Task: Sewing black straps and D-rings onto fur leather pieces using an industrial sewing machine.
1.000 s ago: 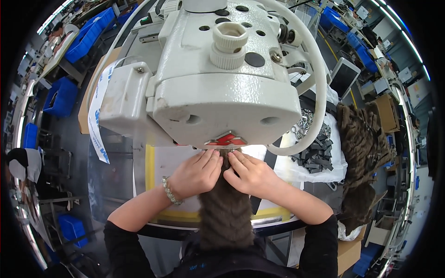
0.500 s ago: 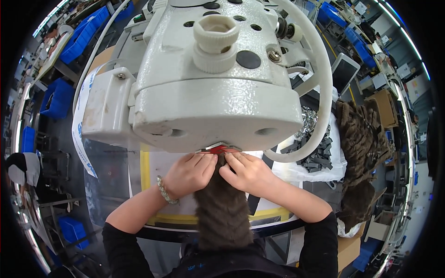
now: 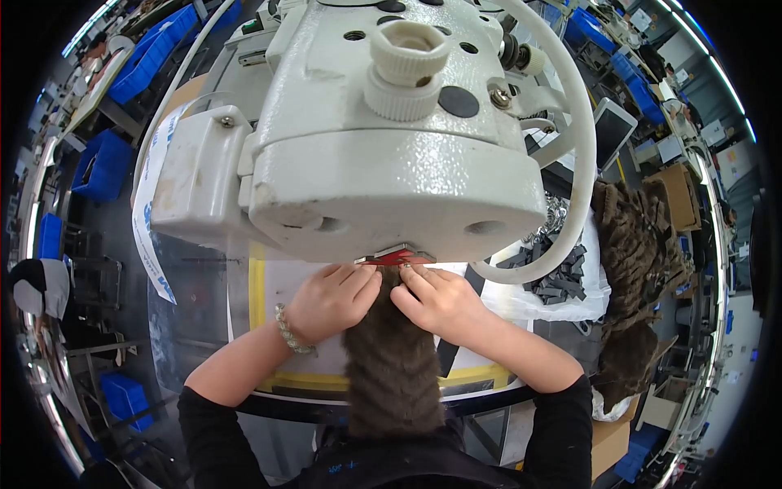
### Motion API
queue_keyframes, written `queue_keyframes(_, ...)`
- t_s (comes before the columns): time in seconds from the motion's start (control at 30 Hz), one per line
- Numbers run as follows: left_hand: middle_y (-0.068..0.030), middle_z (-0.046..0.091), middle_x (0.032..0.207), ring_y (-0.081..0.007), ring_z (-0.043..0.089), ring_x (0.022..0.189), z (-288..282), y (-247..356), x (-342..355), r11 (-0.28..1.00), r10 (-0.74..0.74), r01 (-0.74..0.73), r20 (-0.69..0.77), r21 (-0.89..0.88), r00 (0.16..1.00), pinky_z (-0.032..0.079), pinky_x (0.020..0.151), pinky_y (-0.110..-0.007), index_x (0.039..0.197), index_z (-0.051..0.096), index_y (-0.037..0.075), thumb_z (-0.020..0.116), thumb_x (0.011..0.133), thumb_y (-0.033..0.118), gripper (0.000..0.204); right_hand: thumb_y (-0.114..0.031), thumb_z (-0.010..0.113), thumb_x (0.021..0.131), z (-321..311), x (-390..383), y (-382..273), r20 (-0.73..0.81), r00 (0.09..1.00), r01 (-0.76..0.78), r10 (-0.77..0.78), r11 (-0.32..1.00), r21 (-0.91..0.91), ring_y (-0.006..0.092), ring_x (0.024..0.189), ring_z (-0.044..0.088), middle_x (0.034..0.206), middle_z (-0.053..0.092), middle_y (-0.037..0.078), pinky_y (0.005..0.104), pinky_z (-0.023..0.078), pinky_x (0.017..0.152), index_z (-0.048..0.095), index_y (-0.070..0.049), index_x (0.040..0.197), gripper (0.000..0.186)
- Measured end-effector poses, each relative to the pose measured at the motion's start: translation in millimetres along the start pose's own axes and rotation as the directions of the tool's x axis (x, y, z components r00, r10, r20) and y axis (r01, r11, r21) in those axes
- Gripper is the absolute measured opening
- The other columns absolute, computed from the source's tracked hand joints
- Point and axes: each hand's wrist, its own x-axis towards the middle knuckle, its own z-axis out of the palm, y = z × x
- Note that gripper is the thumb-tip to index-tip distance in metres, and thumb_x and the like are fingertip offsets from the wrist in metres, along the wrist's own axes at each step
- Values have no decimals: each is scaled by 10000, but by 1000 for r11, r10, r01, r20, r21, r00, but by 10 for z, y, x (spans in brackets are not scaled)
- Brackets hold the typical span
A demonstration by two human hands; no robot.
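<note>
Right now I have both hands pressed down on a strip of brown fur fabric that runs from the near edge of the table up under the head of a big white sewing machine. My left hand lies flat on the left edge of the fur, fingers curled forward and bunched together, their tips at the fabric's far end just beneath the machine; it pins the cloth rather than grips it. A beaded bracelet sits on that wrist. My right hand mirrors it on the right edge, fingers bent and close together, tips touching the fur beside a small red part that shows under the machine head. The two sets of fingertips nearly meet over the middle of the strip. Whether any finger pinches the fabric from below I cannot tell, since the machine hides the far end.

The fur lies on a pale table top marked with yellow tape along its left and near sides. To the right, a white bag holds a heap of small dark grey pieces, and farther right a pile of more brown fur hangs down. Blue bins stand at the far left.
</note>
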Motion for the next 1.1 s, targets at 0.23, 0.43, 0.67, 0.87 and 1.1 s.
queue_keyframes(0.23,-104,605,1078,-274,572,1029,17,-7,-75,923,-287,315,148,-220,946,460,872,-411,1048,640,35,593,785,92,273,-21,579,667,-86,13,87,4,986,-169,170,980,101,238,789,541,894,533,77,347,401,698,540,-61,885,226)
queue_keyframes(0.43,-68,609,1055,-229,580,991,33,9,-102,981,-189,192,64,-36,980,472,828,-364,1007,649,52,597,769,111,251,8,586,650,-49,-18,46,9,983,-182,183,967,177,237,775,528,880,530,73,355,371,670,557,-48,968,324)
queue_keyframes(0.67,-39,603,977,-193,578,970,19,62,-110,990,-126,118,110,78,986,479,792,-309,918,645,83,594,754,122,176,7,604,654,-27,-73,-10,37,978,-208,205,969,136,292,869,563,943,602,102,384,405,727,614,-35,1031,379)
queue_keyframes(0.87,-93,612,1035,-263,576,1034,102,45,-161,963,-244,258,144,-83,959,482,834,-379,1025,650,60,585,771,132,272,-28,659,638,-36,-66,104,142,954,-290,263,930,227,337,948,556,1018,606,123,427,409,776,622,-50,1058,422)
queue_keyframes(1.1,-133,610,1114,-327,575,1052,74,28,-153,937,-275,305,180,-172,944,473,858,-456,1108,628,58,586,776,159,350,-18,657,640,-13,-121,117,181,946,-317,269,886,338,334,982,510,1052,578,129,412,348,757,569,-38,1126,495)
